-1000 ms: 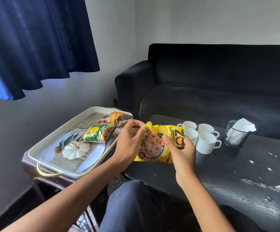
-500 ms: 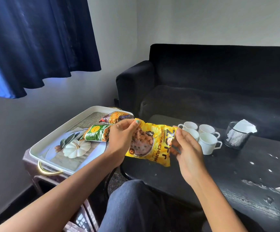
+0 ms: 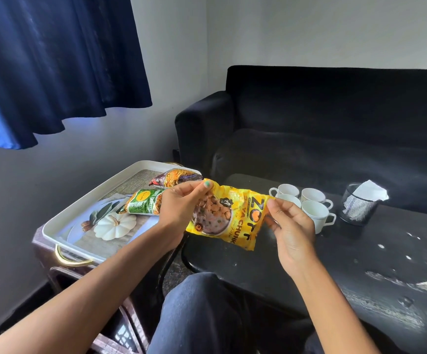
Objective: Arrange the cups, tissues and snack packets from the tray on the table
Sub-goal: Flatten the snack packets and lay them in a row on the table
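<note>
A: Head view: your left hand (image 3: 179, 208) has thumb and fingers pinched on the top corner of the yellow soya chunk packet (image 3: 229, 215), and your right hand (image 3: 290, 226) pinches its far edge. The packet hangs stretched between them, above the near corner of the black bench (image 3: 360, 264), not yet set down.

B: What can go wrong from here?

A: You hold thin film by its edges only. Let one pinch slacken and the packet may swing down on the other, and it could drop off the bench edge onto your lap or the floor.

B: And the cups?

A: The four white cups (image 3: 306, 205) stand in a tight cluster just beyond your right hand. Sweep the packet forward carelessly and you might knock one, or push it into its neighbour. The mesh tissue holder (image 3: 358, 208) stands further right, less at risk.

B: What remains?

A: The green snack packet (image 3: 143, 204) and the orange-and-purple snack packet (image 3: 175, 177) lie on the white tray (image 3: 84, 200). Reaching back for them, mind the tray's raised rim, since a snag could tip it off its stand.
</note>
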A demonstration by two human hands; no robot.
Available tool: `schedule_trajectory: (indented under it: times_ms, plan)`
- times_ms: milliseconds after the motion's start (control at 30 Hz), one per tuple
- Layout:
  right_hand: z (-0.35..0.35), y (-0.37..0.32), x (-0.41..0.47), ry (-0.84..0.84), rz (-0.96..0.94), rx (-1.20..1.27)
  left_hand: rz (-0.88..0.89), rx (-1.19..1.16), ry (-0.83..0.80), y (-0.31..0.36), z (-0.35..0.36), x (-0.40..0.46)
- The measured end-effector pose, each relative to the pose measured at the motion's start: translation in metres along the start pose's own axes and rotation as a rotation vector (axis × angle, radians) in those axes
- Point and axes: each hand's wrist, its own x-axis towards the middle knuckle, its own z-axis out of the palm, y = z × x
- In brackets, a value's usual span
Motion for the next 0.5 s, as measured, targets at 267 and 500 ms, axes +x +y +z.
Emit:
schedule_trajectory:
  times_ms: [267,500]
  plan:
    - [-0.006,-0.001,0.009,0.136,-0.027,0.059,0.096,-0.01,-0.029,0.006,0.0,0.003]
    - [0.001,0.001,0.012,0.224,-0.127,-0.057,0.13,0.014,0.007,0.007,0.002,0.003]
